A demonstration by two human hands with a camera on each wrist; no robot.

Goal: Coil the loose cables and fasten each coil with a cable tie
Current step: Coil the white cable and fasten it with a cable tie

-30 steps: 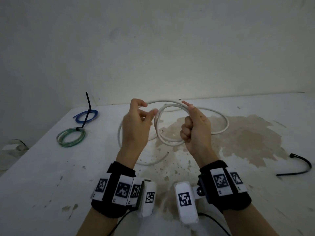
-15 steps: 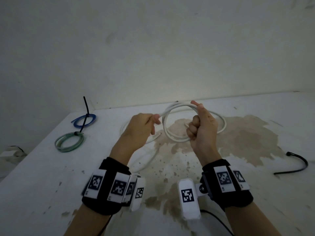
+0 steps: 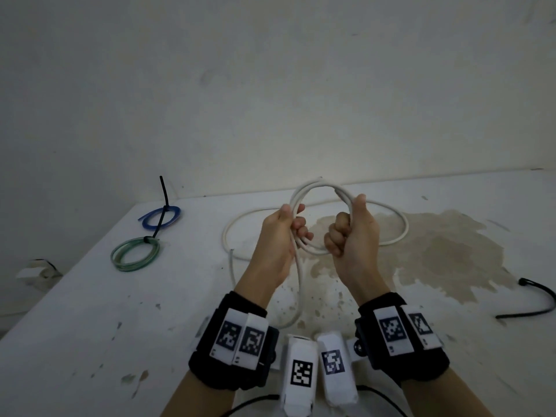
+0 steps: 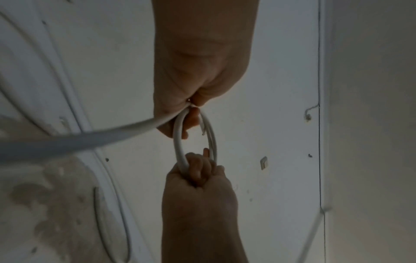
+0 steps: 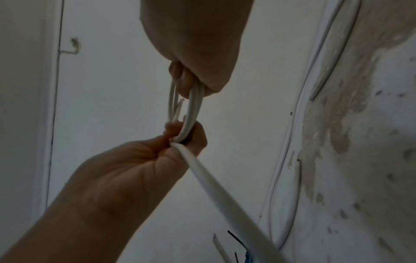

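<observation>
Cable point(image 3: 316, 188): small upright coil gripped above the table's point(image 3: 90, 326) middle by both fists, left hand point(image 3: 278, 236) and right hand point(image 3: 350, 233), loose tail trailing down-left from the left hand.

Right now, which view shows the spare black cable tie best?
Head view: the black cable tie lies whole on the table, off to the right, apart from both hands. Neither wrist view shows it; they show only the white cable and the hands holding it.

A dim, bare off-white wall point(image 3: 270, 85) rises behind a white table point(image 3: 90, 326) blotched with a brownish stain point(image 3: 445, 254) toward its right edge.
</observation>
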